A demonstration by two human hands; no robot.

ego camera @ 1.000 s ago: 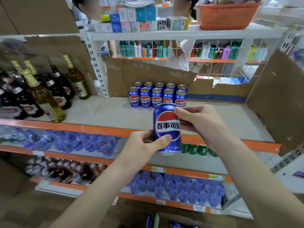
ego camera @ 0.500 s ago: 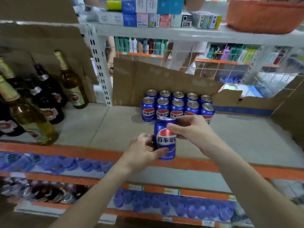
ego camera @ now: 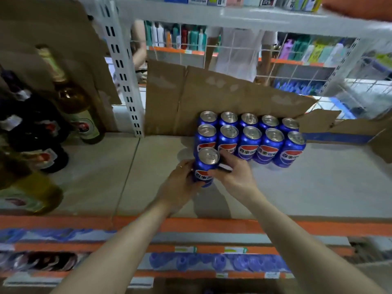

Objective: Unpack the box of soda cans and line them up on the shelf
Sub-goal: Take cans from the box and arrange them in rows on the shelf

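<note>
Both my hands hold one blue soda can (ego camera: 206, 164) upright, low over the grey shelf (ego camera: 318, 187). My left hand (ego camera: 182, 183) grips its left side and my right hand (ego camera: 235, 177) curls round its right side. The can is directly in front of the leftmost can of the front row. Two rows of blue soda cans (ego camera: 250, 136) stand behind it against a brown cardboard sheet (ego camera: 212, 96). I cannot tell whether the held can touches the shelf. The box is out of view.
Glass bottles (ego camera: 70, 107) crowd the shelf's left part beyond a white upright post (ego camera: 123, 77). An orange shelf edge (ego camera: 297, 227) runs along the front. Water bottles (ego camera: 212, 262) fill the shelves below. A person (ego camera: 239, 52) stands behind the wire back panel.
Both hands carried the can forward and down over the shelf, up to the front-left of the standing rows. The camera moved closer and tilted down.
</note>
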